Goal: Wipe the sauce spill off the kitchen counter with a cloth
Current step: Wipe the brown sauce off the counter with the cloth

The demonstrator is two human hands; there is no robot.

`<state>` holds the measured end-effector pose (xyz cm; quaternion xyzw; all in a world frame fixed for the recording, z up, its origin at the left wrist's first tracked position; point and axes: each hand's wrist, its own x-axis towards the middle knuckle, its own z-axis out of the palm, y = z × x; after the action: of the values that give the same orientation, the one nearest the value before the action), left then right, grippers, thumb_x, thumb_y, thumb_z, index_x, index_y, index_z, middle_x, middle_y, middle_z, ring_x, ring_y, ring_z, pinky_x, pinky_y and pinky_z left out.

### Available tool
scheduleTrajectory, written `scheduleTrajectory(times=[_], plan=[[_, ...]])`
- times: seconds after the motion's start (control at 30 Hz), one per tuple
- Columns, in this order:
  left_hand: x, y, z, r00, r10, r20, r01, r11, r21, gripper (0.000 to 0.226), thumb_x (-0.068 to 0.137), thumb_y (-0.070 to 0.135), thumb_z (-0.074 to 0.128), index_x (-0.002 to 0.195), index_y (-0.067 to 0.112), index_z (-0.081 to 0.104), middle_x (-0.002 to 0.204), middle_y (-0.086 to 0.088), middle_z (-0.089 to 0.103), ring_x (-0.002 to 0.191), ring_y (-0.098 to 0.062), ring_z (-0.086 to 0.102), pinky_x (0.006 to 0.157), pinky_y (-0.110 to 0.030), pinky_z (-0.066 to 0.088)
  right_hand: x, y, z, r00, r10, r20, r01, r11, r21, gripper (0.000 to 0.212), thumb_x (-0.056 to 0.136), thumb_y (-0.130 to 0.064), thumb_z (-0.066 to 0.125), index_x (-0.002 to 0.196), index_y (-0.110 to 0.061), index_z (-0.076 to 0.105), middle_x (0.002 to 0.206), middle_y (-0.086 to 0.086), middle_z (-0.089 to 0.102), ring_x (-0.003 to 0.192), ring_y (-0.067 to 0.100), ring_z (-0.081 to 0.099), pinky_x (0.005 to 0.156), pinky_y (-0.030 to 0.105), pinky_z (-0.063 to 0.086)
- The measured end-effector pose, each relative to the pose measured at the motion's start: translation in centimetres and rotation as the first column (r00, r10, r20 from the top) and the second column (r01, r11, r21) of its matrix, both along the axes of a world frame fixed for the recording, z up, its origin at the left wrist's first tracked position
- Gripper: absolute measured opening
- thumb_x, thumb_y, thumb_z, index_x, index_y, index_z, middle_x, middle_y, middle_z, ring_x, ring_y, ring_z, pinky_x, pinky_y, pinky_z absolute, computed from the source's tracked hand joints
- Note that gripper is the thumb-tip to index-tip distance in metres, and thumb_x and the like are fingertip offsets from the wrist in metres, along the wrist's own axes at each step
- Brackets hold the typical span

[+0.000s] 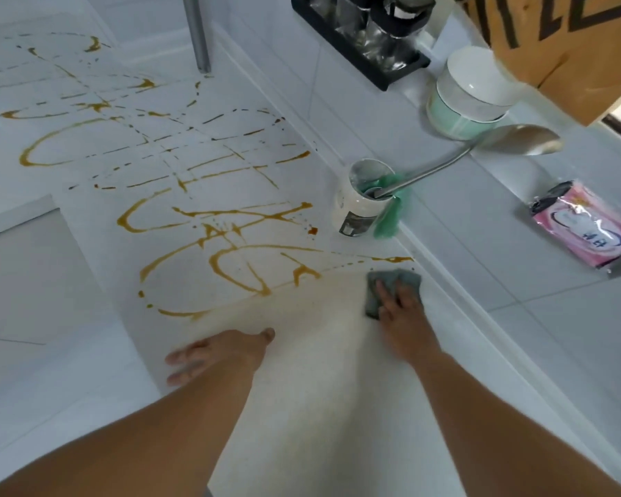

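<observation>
My right hand (398, 303) lies flat, fingers spread, pressing a crumpled grey-green cloth (391, 285) onto the pale speckled counter (302, 371) near its back edge, just beside the raised white ledge. My left hand (216, 353) rests open, palm down, at the counter's front edge, holding nothing. The sauce spill (194, 224) is thin, glossy mustard-brown loops and crossing lines, stretching away from the cloth along the counter's length. A faint yellowish smear covers the counter between my hands.
</observation>
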<state>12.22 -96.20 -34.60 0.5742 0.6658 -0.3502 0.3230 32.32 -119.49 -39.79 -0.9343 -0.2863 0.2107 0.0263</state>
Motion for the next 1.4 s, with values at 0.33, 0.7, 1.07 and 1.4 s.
scheduleTrajectory(times=[0.33, 0.7, 1.07, 1.4], plan=[[1.0, -0.3, -1.5, 0.993, -0.083, -0.089, 0.082, 0.997, -0.008, 0.142, 0.068, 0.091, 0.06, 0.16, -0.006, 0.012, 0.161, -0.041, -0.009, 0.145, -0.066, -0.012, 0.112, -0.078, 0.005, 8.1, 5.4, -0.2, 0.993, 0.099, -0.069, -0.098, 0.995, 0.01, 0.058, 0.112, -0.031, 0.017, 0.168, -0.028, 0.004, 0.176, 0.004, -0.006, 0.161, 0.027, -0.007, 0.13, 0.046, 0.002], [1.2, 0.0, -0.3, 0.964, -0.24, -0.116, 0.229, 0.968, -0.1, 0.131, 0.073, 0.094, 0.048, 0.157, -0.004, 0.027, 0.163, -0.036, 0.016, 0.148, -0.061, 0.01, 0.114, -0.075, 0.002, 5.0, -2.7, 0.1, 0.998, -0.058, -0.009, 0.058, 0.998, 0.033, 0.055, 0.111, -0.04, 0.028, 0.164, -0.047, 0.014, 0.175, -0.003, 0.012, 0.16, 0.025, 0.014, 0.121, 0.047, 0.033], [1.4, -0.3, -0.2, 0.994, -0.066, -0.085, 0.064, 0.998, -0.022, 0.144, 0.068, 0.09, 0.061, 0.161, -0.004, 0.004, 0.157, -0.043, -0.023, 0.145, -0.065, -0.012, 0.116, -0.074, 0.005, 6.9, 8.6, -0.8, 0.994, -0.097, -0.058, 0.096, 0.995, -0.018, 0.06, 0.112, -0.037, 0.022, 0.166, -0.043, -0.003, 0.175, -0.009, -0.011, 0.161, 0.024, -0.009, 0.128, 0.045, 0.01], [0.7, 0.3, -1.4, 0.973, -0.22, -0.073, 0.215, 0.974, -0.072, 0.136, 0.073, 0.096, 0.044, 0.161, -0.004, 0.013, 0.163, -0.04, 0.001, 0.147, -0.065, 0.002, 0.113, -0.078, 0.003, -4.0, -1.1, -0.9, 0.978, -0.205, -0.039, 0.206, 0.978, 0.013, 0.064, 0.108, -0.037, 0.03, 0.167, -0.037, 0.005, 0.176, -0.001, 0.006, 0.161, 0.024, 0.009, 0.119, 0.042, 0.038]])
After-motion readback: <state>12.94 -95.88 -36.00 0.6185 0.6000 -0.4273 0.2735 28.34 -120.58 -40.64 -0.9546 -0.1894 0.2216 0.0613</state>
